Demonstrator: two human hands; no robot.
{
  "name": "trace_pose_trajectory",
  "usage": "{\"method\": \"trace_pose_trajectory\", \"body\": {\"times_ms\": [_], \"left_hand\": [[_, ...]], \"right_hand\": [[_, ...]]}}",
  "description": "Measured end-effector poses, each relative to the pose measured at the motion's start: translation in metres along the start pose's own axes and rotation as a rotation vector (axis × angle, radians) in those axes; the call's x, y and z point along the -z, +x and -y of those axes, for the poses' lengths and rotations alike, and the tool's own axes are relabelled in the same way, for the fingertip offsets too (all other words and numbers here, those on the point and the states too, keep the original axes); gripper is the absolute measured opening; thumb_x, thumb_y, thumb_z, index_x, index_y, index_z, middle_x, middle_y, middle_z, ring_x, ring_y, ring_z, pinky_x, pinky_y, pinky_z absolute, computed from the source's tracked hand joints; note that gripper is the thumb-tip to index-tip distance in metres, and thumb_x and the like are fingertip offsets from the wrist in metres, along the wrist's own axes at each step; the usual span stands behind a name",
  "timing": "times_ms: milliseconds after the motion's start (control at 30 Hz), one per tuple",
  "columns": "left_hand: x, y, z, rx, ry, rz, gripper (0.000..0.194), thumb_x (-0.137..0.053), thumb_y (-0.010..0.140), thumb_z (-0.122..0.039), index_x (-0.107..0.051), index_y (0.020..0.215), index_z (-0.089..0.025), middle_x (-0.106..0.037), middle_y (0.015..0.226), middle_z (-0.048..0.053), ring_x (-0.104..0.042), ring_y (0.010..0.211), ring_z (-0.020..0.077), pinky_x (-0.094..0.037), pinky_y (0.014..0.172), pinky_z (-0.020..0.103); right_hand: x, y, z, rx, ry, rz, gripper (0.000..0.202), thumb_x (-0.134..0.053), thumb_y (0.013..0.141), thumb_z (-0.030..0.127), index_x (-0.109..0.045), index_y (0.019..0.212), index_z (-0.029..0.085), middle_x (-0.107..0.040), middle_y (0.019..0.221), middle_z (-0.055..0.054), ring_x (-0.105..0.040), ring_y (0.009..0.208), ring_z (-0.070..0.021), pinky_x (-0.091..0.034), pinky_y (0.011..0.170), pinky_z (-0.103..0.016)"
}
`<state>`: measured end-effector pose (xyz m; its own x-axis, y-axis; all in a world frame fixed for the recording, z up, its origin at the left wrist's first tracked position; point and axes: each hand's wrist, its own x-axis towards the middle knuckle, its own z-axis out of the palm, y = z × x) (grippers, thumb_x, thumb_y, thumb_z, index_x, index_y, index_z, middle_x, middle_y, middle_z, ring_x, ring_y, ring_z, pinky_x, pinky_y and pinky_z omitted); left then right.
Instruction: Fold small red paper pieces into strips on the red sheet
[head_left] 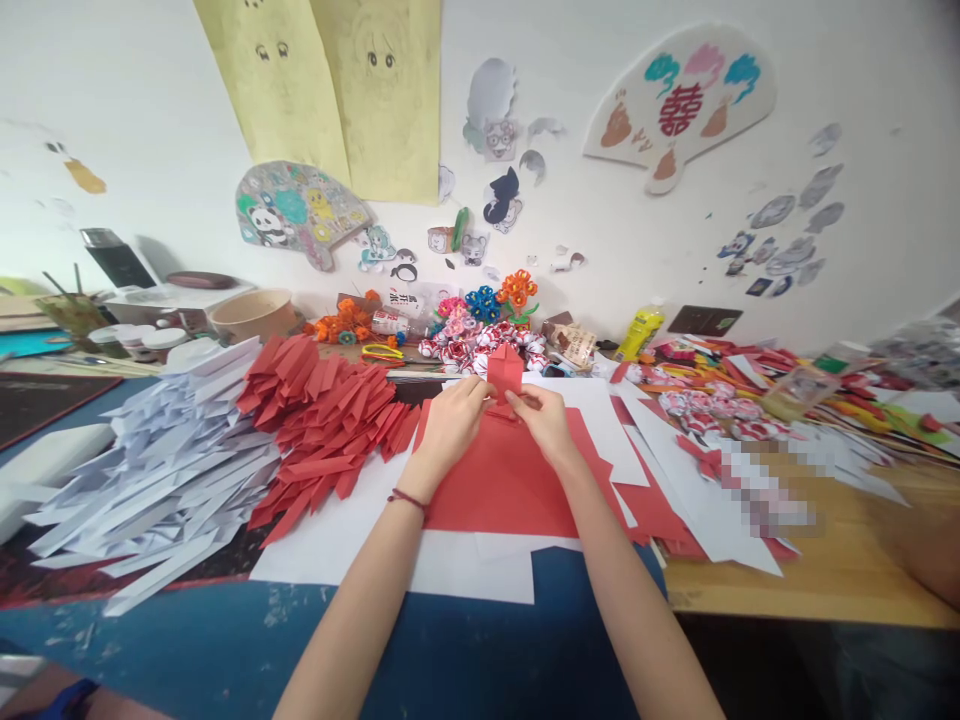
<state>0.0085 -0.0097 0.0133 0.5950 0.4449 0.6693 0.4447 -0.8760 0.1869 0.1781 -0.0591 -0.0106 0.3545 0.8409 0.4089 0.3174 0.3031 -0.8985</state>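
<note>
Both my hands hold a small folded red paper (505, 370) upright above a large red sheet (502, 480). My left hand (457, 412) pinches its left edge, fingers closed. On its right edge, the thumb and fingers of my right hand (541, 412) are closed too. The folded paper has a pointed top. Beneath the red sheet lie white sheets (472, 572). To the left is a pile of folded red paper strips (330, 420), and beyond it a larger pile of folded white strips (187, 450).
Paper flowers (480, 345) and a wooden bowl (255, 315) stand along the wall. A yellow bottle (640, 332) is behind on the right. Coloured scraps (750, 365) cover the right side. Part of another person's arm (926, 530) shows at the right edge.
</note>
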Motion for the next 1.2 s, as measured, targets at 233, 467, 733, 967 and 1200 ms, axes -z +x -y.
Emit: {"method": "trace_pose_trajectory", "body": {"times_ms": [233,467,733,967,1200], "left_hand": [[-0.006,0.002,0.002,0.169,-0.214,-0.074,0.006,-0.053,0.093,-0.025,-0.055,0.095,-0.02,-0.064,0.094,0.002,-0.058,0.08,0.0146,-0.04,0.073,0.025],[-0.009,0.004,0.001,0.245,-0.399,-0.092,0.004,-0.058,0.088,-0.023,-0.056,0.088,-0.019,-0.064,0.084,-0.001,-0.055,0.071,0.012,-0.039,0.069,0.024],[-0.005,0.007,0.002,0.295,-0.519,-0.135,0.004,-0.06,0.085,-0.023,-0.058,0.085,-0.019,-0.066,0.082,-0.001,-0.055,0.069,0.0104,-0.039,0.066,0.022],[-0.008,0.007,0.004,0.292,-0.565,-0.146,0.003,-0.059,0.084,-0.019,-0.057,0.086,-0.019,-0.066,0.085,-0.001,-0.054,0.068,0.0098,-0.04,0.066,0.022],[-0.011,0.008,0.007,0.371,-0.716,-0.174,0.029,-0.065,0.083,-0.029,-0.051,0.106,-0.02,-0.067,0.086,0.0,-0.059,0.07,0.0102,-0.042,0.065,0.021]], "right_hand": [[-0.001,-0.003,0.008,-0.051,0.117,0.048,0.035,-0.07,0.075,0.051,-0.059,0.07,0.019,-0.057,0.059,0.0,-0.056,0.056,-0.0175,-0.045,0.054,-0.029],[-0.003,-0.004,0.012,-0.087,0.124,0.078,0.041,-0.073,0.071,0.056,-0.056,0.065,0.019,-0.055,0.058,0.0,-0.055,0.056,-0.0167,-0.046,0.056,-0.029],[-0.002,-0.007,0.015,-0.093,0.118,0.135,0.037,-0.075,0.07,0.052,-0.062,0.071,0.018,-0.064,0.067,-0.002,-0.058,0.062,-0.0166,-0.045,0.057,-0.027],[-0.004,-0.007,0.016,-0.116,0.131,0.197,0.036,-0.076,0.071,0.047,-0.073,0.088,0.015,-0.07,0.078,-0.006,-0.062,0.069,-0.0189,-0.048,0.064,-0.031],[-0.004,-0.008,0.018,-0.123,0.157,0.172,0.034,-0.074,0.073,0.047,-0.072,0.084,0.014,-0.07,0.074,-0.006,-0.061,0.066,-0.0175,-0.047,0.061,-0.029]]}}
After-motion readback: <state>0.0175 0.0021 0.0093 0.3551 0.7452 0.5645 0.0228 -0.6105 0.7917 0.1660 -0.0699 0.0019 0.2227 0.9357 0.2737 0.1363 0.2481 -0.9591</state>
